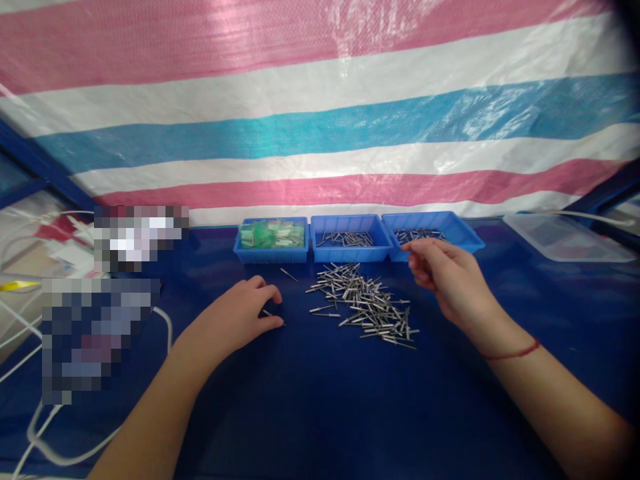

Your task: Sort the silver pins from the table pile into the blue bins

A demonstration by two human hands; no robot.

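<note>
A loose pile of silver blind rivets lies on the dark blue table. Left of it, my left hand rests low over the surface with thumb and fingers apart. A single rivet lies by that thumb, partly covered by the hand. My right hand is raised at the front of the right blue bin, its thumb and fingertips pinched together. Whatever is in the pinch is too hidden to name. Rivets lie inside this bin. Another stray rivet lies between the pile and the left bin.
The middle blue bin contains more rivets. Green and whitish packets fill the left blue bin. A clear plastic lid lies at the back right. White cables run along the left side, and a striped sheet hangs behind.
</note>
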